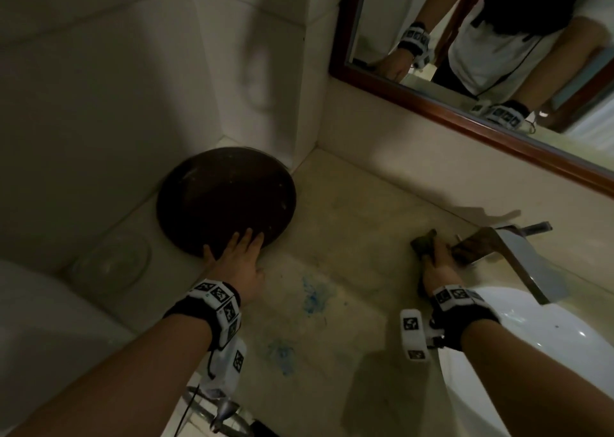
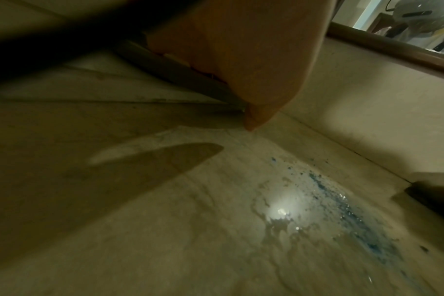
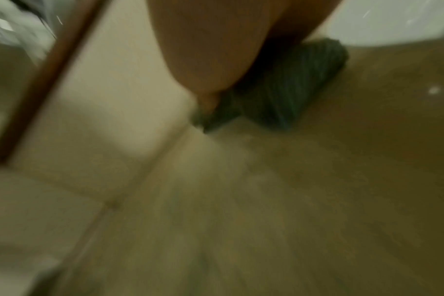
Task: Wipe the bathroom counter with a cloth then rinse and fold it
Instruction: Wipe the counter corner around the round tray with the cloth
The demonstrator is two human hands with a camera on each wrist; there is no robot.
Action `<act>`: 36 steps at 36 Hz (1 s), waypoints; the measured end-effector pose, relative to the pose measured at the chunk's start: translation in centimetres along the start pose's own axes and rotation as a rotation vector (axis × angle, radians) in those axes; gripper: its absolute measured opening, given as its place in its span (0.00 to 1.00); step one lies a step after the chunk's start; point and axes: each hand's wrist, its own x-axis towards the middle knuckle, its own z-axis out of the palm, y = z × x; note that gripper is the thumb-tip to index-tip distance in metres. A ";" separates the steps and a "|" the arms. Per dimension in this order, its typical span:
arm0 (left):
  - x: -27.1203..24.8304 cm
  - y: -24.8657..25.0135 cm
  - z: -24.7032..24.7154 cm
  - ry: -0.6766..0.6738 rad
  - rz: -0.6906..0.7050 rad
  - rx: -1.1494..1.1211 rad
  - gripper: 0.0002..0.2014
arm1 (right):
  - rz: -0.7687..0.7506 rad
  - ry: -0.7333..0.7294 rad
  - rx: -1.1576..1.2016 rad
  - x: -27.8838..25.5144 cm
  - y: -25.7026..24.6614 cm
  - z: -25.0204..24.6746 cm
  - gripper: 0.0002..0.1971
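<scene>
My left hand (image 1: 241, 242) lies with straight fingers on the near rim of a dark round tray (image 1: 226, 197) at the counter's back-left corner. In the left wrist view the thumb of that hand (image 2: 251, 118) points down at the beige counter (image 2: 165, 220). My right hand (image 1: 435, 259) grips a bunched dark green cloth (image 1: 423, 242) and holds it down on the counter (image 1: 349, 224) just left of the chrome faucet (image 1: 518, 254). The right wrist view is blurred and shows the cloth (image 3: 287, 86) under the hand (image 3: 210, 50). Blue smears (image 1: 314, 295) and a wet patch (image 2: 342, 210) mark the counter between the hands.
A white sink basin (image 1: 548, 353) sits at the right under the faucet. A wood-framed mirror (image 1: 465, 127) runs along the back wall. A clear glass dish (image 1: 109, 264) and a white rounded fixture (image 1: 40, 320) stand to the left. Tiled walls close the corner behind the tray.
</scene>
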 end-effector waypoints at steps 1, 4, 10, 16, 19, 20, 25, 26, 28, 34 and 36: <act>0.0 -0.1 0.0 -0.001 0.002 -0.001 0.33 | -0.005 -0.024 -0.056 0.2 -0.2 0.6 0.31; 0.1 -0.3 -0.1 -0.011 0.004 -0.008 0.33 | -0.089 -0.099 -0.231 0.1 -1.2 2.5 0.35; 0.3 -0.1 -0.1 -0.016 -0.007 -0.020 0.32 | -0.436 -0.224 -0.374 -2.7 -4.8 6.3 0.30; 0.4 0.0 -0.2 -0.032 -0.004 -0.024 0.31 | -0.689 -0.324 -0.348 -5.9 -4.6 8.5 0.33; 0.6 -0.2 -0.3 -0.036 0.003 -0.015 0.32 | -0.766 -0.385 -0.319 -6.9 -4.2 8.3 0.35; 0.6 -0.3 -0.3 -0.031 0.006 -0.007 0.33 | -0.778 -0.401 -0.283 -7.0 -4.0 8.1 0.34; 0.9 -0.8 -0.4 -0.016 0.005 0.000 0.33 | -0.775 -0.340 -0.092 -6.9 -3.5 6.6 0.24; 1.0 -0.9 -0.3 -0.012 0.007 -0.005 0.33 | -0.703 -0.309 -0.009 -6.6 -3.6 5.9 0.21; 1.0 -1.0 -0.3 0.004 0.014 -0.018 0.33 | -0.507 -0.244 0.109 -5.6 -3.9 4.4 0.20; 1.1 -1.4 -0.6 0.033 0.014 0.006 0.33 | -0.167 -0.015 0.119 -0.6 -2.7 1.2 0.30; 1.4 -1.7 -0.6 0.032 -0.004 0.003 0.32 | -0.105 -0.032 0.019 0.8 -2.6 1.4 0.29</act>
